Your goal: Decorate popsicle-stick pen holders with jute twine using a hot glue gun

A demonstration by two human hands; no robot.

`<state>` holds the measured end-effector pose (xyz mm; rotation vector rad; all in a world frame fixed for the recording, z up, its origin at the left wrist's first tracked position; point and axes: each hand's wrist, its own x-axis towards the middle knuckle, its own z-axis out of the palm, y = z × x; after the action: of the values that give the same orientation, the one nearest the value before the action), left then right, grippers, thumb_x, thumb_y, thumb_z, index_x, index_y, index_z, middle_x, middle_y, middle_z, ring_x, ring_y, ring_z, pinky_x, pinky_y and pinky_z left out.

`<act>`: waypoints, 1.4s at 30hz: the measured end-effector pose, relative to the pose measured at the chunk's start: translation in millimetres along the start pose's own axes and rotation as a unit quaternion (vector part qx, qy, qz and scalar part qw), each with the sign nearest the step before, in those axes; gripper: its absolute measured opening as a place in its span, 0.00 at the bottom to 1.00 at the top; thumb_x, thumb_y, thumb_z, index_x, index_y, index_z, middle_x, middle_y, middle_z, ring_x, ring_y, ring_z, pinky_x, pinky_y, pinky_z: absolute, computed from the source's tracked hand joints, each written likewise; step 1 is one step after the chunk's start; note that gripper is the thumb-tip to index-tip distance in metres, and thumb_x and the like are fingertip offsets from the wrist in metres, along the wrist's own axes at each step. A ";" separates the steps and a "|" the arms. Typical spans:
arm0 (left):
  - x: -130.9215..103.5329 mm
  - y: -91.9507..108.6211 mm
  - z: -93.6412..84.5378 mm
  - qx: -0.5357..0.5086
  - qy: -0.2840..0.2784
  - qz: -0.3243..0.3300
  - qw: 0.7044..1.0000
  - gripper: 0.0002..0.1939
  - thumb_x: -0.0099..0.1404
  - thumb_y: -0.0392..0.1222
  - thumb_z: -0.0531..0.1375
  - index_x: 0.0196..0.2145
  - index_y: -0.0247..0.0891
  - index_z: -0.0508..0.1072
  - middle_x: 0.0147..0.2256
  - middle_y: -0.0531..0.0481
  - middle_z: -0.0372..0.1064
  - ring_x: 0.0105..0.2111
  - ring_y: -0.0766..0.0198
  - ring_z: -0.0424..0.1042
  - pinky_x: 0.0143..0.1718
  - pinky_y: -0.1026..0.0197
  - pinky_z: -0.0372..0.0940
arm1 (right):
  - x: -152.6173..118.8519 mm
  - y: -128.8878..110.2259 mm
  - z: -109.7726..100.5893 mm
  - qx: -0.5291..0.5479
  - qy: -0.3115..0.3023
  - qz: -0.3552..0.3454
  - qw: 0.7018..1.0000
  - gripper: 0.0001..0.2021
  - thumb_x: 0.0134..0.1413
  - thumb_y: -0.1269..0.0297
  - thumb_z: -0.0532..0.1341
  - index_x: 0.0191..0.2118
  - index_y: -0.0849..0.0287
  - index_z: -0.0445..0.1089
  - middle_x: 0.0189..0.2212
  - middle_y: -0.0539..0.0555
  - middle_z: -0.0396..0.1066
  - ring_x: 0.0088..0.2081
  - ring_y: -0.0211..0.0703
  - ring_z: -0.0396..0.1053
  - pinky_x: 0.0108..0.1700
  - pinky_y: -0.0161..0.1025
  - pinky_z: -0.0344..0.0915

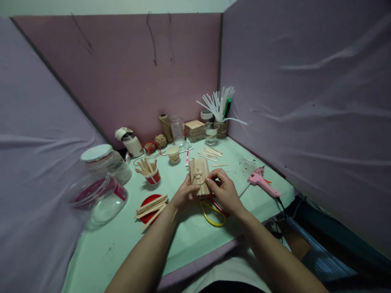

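A small box-like piece faced with wooden craft sticks (205, 167) is held upright above the table, with a flower shape and a curved stem on its front. My left hand (187, 191) grips its left side, thumb across the lower front. At its right edge, my right hand (222, 185) has thumb and fingers pinched near the stem; whether a small part sits between them is hidden. Just below lie scissors with yellow and red handles (214, 223), partly covered by my right hand.
A pink glue gun (264, 185) with a cord lies at right. Left are a red lid (147, 200) under craft sticks, a paper cup of sticks (152, 178) and clear jars (105, 199). Behind stand a pink cutter (187, 158), a small cup (173, 155), twine (160, 141) and white glue sticks (215, 103).
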<state>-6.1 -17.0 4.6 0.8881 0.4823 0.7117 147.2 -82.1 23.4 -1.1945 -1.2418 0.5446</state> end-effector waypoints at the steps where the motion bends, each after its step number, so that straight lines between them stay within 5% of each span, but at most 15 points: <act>1: 0.4 -0.1 0.4 0.004 0.004 0.002 1.000 0.41 0.51 0.37 0.70 0.61 0.45 0.63 0.57 0.42 0.70 0.53 0.46 0.73 0.50 0.47 0.71 | -0.3 0.8 0.0 -0.003 0.001 -0.001 1.000 0.07 0.59 0.61 0.62 0.31 0.55 0.69 0.34 0.52 0.67 0.36 0.43 0.67 0.34 0.38 0.68; 13: 2.0 -3.5 9.4 0.039 0.074 0.013 0.996 0.45 0.49 0.44 0.72 0.62 0.44 0.61 0.48 0.43 0.74 0.45 0.50 0.76 0.43 0.51 0.73 | -2.7 0.1 -2.4 -0.015 0.003 -0.024 1.000 0.08 0.62 0.59 0.60 0.33 0.55 0.71 0.35 0.53 0.68 0.38 0.44 0.69 0.37 0.40 0.68; 17: 1.2 -1.9 6.6 0.022 0.054 0.003 0.998 0.47 0.49 0.44 0.72 0.64 0.45 0.58 0.49 0.41 0.73 0.45 0.45 0.77 0.42 0.47 0.74 | 1.9 2.2 -31.7 -0.050 0.050 -0.023 0.997 0.12 0.65 0.55 0.58 0.37 0.55 0.73 0.34 0.53 0.71 0.36 0.44 0.69 0.38 0.41 0.68; 21: -0.2 0.5 5.7 0.004 0.044 0.007 0.999 0.44 0.51 0.43 0.70 0.64 0.45 0.59 0.50 0.41 0.72 0.47 0.44 0.77 0.43 0.45 0.74 | 1.2 21.0 -84.9 -0.150 0.083 -0.017 0.985 0.12 0.61 0.53 0.60 0.36 0.55 0.72 0.34 0.54 0.73 0.36 0.46 0.70 0.39 0.43 0.68; 25: -1.3 2.3 6.4 -0.009 0.026 0.003 1.000 0.45 0.52 0.44 0.71 0.64 0.44 0.57 0.48 0.39 0.74 0.46 0.44 0.78 0.42 0.45 0.74 | -5.1 52.3 -147.2 -0.381 0.121 0.022 0.916 0.17 0.58 0.51 0.58 0.40 0.59 0.75 0.39 0.63 0.74 0.40 0.55 0.72 0.45 0.51 0.68; 28: -1.3 1.7 6.4 -0.017 0.012 0.000 1.000 0.47 0.53 0.46 0.71 0.65 0.46 0.55 0.51 0.39 0.73 0.46 0.44 0.78 0.41 0.46 0.75 | -9.7 73.2 -180.5 -0.539 0.060 0.141 0.828 0.26 0.56 0.47 0.60 0.48 0.67 0.75 0.46 0.74 0.73 0.48 0.69 0.70 0.51 0.60 0.65; 31: -0.2 -0.5 5.7 -0.035 0.021 -0.004 0.999 0.43 0.57 0.52 0.68 0.65 0.44 0.56 0.51 0.39 0.73 0.45 0.45 0.79 0.41 0.46 0.74 | -13.0 84.8 -190.9 -0.576 -0.025 0.183 0.796 0.30 0.56 0.45 0.61 0.51 0.70 0.74 0.46 0.75 0.74 0.50 0.70 0.70 0.53 0.58 0.64; 37: -0.1 -0.8 5.4 -0.028 0.034 0.002 0.999 0.40 0.53 0.50 0.71 0.59 0.43 0.62 0.52 0.39 0.73 0.46 0.44 0.78 0.42 0.46 0.74 | -14.1 91.7 -172.2 -0.596 -0.021 0.148 0.789 0.25 0.56 0.46 0.61 0.47 0.65 0.75 0.43 0.71 0.74 0.47 0.66 0.71 0.48 0.54 0.66; 42: 0.2 -2.0 4.0 0.020 0.039 0.012 0.999 0.48 0.46 0.40 0.75 0.61 0.45 0.58 0.54 0.39 0.71 0.50 0.42 0.75 0.47 0.43 0.72 | -10.5 78.0 -164.1 -0.477 0.060 0.112 0.870 0.25 0.55 0.46 0.58 0.44 0.65 0.75 0.39 0.68 0.76 0.43 0.61 0.72 0.48 0.53 0.67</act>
<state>-2.6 -19.8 5.2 0.9069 0.5569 0.7629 314.8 -127.3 -31.1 -2.1848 -1.2958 -0.0355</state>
